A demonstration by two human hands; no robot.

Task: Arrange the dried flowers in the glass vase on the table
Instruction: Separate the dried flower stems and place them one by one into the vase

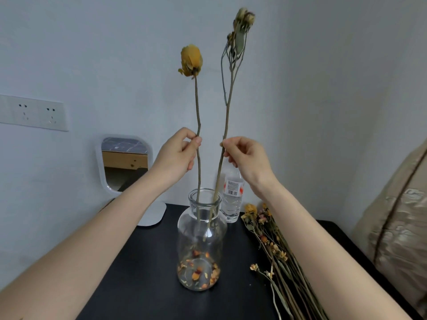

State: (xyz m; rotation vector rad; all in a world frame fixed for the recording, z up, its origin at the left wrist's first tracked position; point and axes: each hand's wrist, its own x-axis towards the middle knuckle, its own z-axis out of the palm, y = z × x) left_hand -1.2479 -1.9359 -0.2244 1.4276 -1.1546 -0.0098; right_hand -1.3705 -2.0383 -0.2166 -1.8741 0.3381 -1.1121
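Black table (147,273): glass vase (202,239) centre, spare dried bundle (277,262) at 4 o'clock of it. Left hand (178,153) pinches yellow rose stem (191,58), right hand (245,158) pinches pale sprig (242,21); both stem ends inside neck. Best lower gently, splay heads apart; likely brittle.

Flower bunch (280,262) cropped at bottom

The left hand (179,154) pinches the stem of a yellow dried rose (191,60), and the right hand (246,158) pinches a paler branching dried flower (242,24). Both stems stand in the neck of the glass vase (201,241), which has loose petals (198,271) on its bottom. On the black worktop (143,273), a bundle of dried flowers (277,252) lies right of the vase, with a water bottle (232,199) and a mirror (126,165) behind.
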